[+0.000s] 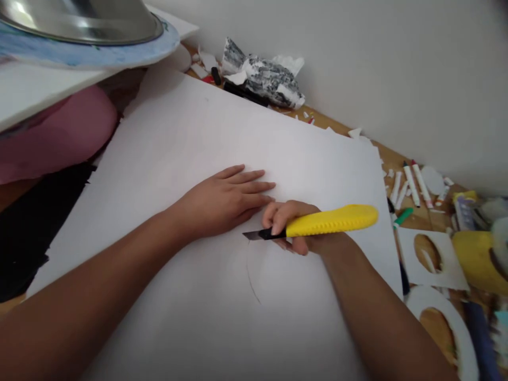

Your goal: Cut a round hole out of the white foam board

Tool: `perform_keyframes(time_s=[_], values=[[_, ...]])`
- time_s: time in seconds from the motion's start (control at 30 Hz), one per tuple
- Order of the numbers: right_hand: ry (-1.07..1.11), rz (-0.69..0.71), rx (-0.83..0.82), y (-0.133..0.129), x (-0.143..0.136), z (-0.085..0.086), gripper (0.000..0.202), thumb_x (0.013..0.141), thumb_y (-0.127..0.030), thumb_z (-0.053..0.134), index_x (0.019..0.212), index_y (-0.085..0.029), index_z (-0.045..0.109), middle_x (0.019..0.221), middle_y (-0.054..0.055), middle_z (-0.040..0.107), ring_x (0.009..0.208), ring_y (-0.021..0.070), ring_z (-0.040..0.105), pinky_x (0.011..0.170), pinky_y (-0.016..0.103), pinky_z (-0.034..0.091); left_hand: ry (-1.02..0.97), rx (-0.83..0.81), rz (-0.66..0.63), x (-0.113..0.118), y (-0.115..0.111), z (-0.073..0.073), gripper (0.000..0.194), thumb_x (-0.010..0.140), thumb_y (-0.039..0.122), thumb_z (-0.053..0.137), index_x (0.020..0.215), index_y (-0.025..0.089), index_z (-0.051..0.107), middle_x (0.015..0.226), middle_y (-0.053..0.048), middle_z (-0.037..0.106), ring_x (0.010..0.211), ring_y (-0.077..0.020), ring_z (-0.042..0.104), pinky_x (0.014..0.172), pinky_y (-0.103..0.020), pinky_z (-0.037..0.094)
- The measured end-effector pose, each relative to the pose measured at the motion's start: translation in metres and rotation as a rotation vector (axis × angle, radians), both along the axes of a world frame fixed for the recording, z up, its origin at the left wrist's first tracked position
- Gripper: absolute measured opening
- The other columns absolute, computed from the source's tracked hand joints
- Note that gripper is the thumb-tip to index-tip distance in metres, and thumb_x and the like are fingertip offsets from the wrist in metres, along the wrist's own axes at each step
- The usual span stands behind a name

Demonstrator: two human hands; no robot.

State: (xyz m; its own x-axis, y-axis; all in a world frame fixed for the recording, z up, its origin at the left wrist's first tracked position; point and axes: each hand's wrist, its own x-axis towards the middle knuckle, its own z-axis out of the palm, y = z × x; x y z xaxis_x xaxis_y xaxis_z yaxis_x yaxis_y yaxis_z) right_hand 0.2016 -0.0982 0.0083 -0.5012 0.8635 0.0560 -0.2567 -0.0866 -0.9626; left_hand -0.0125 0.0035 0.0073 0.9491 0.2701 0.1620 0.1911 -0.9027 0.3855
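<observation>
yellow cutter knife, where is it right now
Mostly right of centre in the head view, the yellow cutter knife is in the right hand, over the white sheet, its blade near the upper end of the thin curved line.

- Utility knife (331,221): bright yellow handle, black collar (272,233), dark grey blade (251,236).
- Large sheet (301,143): plain white, marked by one thin dark curve (249,272).
- Crumpled bundle (270,76): blotchy black, grey and white.
- Bowl (79,24): shiny silver.
- Round board (119,57): streaky pale blue.
- Rounded object (71,132) at left: dusky pink.
- Markers (421,182): white barrels, one tipped in red.
- Flat piece (35,227) at left: black.
- Desk (428,218): warm brown.
- Wall (377,69): pale grey.
</observation>
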Motion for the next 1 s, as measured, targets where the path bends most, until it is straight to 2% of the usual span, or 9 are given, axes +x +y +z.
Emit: perform_keyframes(time_s=[0.1,0.17,0.27,0.37,0.47,0.57,0.67,1.0], values=[[0.061,-0.077,-0.06,-0.001,0.0,0.001,0.048,0.071,-0.059,0.08,0.093,-0.02,0.065,0.085,0.0,0.057,0.053,0.005,0.043,0.044,0.02,0.035,0.0,-0.017,0.004,0.001,0.0,0.001,0.038,0.104,0.032,0.04,0.138,0.032,0.056,0.154,0.003,0.046,0.148,-0.0189,0.033,0.124,-0.041,0.019],[-0.016,-0.175,-0.11,-0.004,-0.003,0.004,0.047,0.074,-0.063,0.075,0.082,-0.019,0.061,0.074,-0.002,0.053,0.051,0.0065,0.039,0.042,0.021,0.03,0.002,-0.027,0.008,0.001,-0.001,0.001,0.038,0.103,0.03,0.041,0.137,0.032,0.057,0.154,0.004,0.047,0.148,-0.0193,0.034,0.124,-0.042,0.019],[-0.278,-0.352,-0.202,-0.009,-0.01,0.011,0.034,0.086,-0.049,0.068,0.076,-0.019,0.056,0.067,-0.003,0.051,0.047,0.0065,0.038,0.039,0.021,0.027,0.004,-0.027,0.008,0.001,-0.001,0.0,0.038,0.102,0.03,0.043,0.137,0.032,0.058,0.154,0.004,0.046,0.148,-0.02,0.034,0.124,-0.042,0.019],[-0.488,-0.447,-0.166,-0.012,-0.015,0.018,0.026,0.088,-0.041,0.065,0.077,-0.019,0.055,0.065,-0.003,0.053,0.045,0.0062,0.04,0.039,0.021,0.028,0.006,-0.024,0.003,0.001,-0.002,0.0,0.037,0.102,0.029,0.043,0.136,0.032,0.058,0.154,0.004,0.046,0.148,-0.0204,0.034,0.125,-0.043,0.018],[-0.545,-0.371,-0.098,-0.011,-0.016,0.022,0.022,0.089,-0.04,0.063,0.083,-0.019,0.057,0.067,-0.003,0.056,0.046,0.0069,0.044,0.04,0.022,0.033,0.005,-0.033,0.005,0.001,-0.002,0.001,0.037,0.102,0.029,0.043,0.135,0.032,0.059,0.154,0.004,0.047,0.148,-0.0205,0.034,0.125,-0.043,0.018],[-0.561,-0.304,-0.053,-0.009,-0.016,0.024,0.02,0.091,-0.035,0.06,0.082,-0.019,0.058,0.06,-0.005,0.051,0.045,0.0062,0.041,0.039,0.021,0.031,0.0,-0.05,0.009,0.001,-0.002,0.002,0.037,0.102,0.029,0.043,0.136,0.032,0.058,0.153,0.004,0.048,0.148,-0.0207,0.035,0.125,-0.043,0.018],[-0.583,-0.297,-0.035,-0.009,-0.016,0.025,0.018,0.091,-0.032,0.058,0.08,-0.018,0.058,0.056,-0.006,0.047,0.043,0.0061,0.038,0.039,0.021,0.028,-0.01,-0.052,0.006,0.002,-0.002,0.001,0.037,0.102,0.029,0.043,0.135,0.032,0.059,0.152,0.003,0.049,0.147,-0.0208,0.035,0.124,-0.043,0.019],[-0.6,-0.287,-0.012,-0.009,-0.017,0.025,0.017,0.091,-0.03,0.058,0.078,-0.018,0.059,0.059,-0.005,0.052,0.045,0.0066,0.044,0.042,0.021,0.033,-0.001,-0.035,0.008,0.002,-0.002,0.002,0.037,0.102,0.028,0.043,0.134,0.031,0.06,0.152,0.003,0.049,0.147,-0.0205,0.035,0.124,-0.043,0.02]])
